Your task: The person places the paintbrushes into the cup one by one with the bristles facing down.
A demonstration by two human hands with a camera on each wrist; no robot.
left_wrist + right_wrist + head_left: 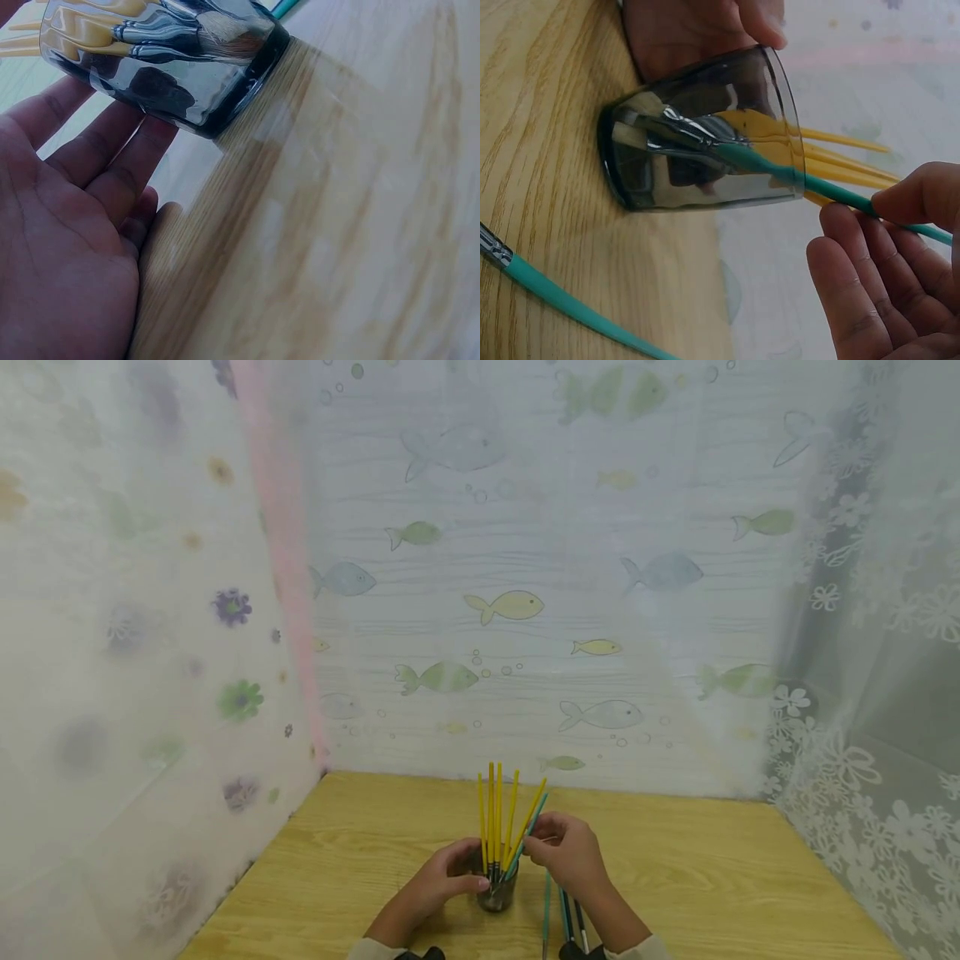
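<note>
A smoked-glass tumbler (495, 902) stands on the table with several yellow-handled paintbrushes (492, 810) in it, bristles down. My left hand (438, 881) holds the tumbler from the left, thumb near the rim and fingers around the far side. In the left wrist view those fingers touch the glass wall. With thumb and fingertips, my right hand (572, 857) pinches a teal paintbrush (834, 192) by its handle. That brush slants through the tumbler's mouth, its bristle end inside near the bottom.
Another teal paintbrush (577, 306) lies on the wood-grain table (705, 868), right of the tumbler. Beside it, partly under my right forearm, lie more brushes (579, 917) with dark handles. A fish-printed curtain (525, 527) hangs behind the table; flowered curtains hang at both sides.
</note>
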